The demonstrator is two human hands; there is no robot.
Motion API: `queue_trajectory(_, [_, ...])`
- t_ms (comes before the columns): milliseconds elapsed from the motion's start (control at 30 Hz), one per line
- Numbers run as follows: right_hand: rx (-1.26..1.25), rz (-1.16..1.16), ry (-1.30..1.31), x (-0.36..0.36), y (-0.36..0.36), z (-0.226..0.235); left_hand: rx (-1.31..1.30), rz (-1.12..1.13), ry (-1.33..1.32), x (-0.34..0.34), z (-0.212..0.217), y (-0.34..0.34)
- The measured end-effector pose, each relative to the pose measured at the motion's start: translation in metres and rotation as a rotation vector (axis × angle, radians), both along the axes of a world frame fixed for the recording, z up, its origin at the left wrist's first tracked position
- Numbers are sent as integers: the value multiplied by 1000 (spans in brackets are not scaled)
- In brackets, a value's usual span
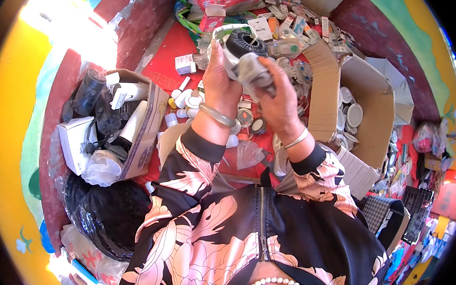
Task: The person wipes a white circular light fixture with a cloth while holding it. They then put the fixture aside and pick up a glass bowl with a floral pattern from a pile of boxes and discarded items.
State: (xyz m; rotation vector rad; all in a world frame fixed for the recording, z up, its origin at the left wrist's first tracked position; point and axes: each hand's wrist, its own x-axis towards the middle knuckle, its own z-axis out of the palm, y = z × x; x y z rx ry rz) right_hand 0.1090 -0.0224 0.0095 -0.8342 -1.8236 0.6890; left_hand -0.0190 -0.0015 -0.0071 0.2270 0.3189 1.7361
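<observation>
Up in front of me, my left hand is closed round a white device whose round black part has radial ridges. A white band arches over the top of that part. My right hand pinches a crumpled greyish cloth against the near side of the device. The cloth and fingers hide part of the white body, so I cannot tell its exact kind. Below my hands, white lids, small jars and round compacts lie scattered on a red sheet.
On the left stands a cardboard box of black and white appliances, with a black plastic bag nearer me. An open cardboard box at right holds white round lids. Small packages pile up at the far right, beside a wall.
</observation>
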Motion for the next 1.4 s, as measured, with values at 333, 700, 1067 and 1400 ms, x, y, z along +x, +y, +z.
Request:
queue_trajectory(333, [-750,-16,757,19,17,9,-19,10,188,27,-8,-2])
queue_trajectory(700, [-219,-133,99,41,31,25,-37,-147,214,49,2,-15])
queue_trajectory(1067, [-145,-115,-138,46,39,24,-209,-299,240,46,-2,-20])
queue_trajectory(1400, [-708,-115,887,76,71,13,-232,-182,65,34,-7,-7])
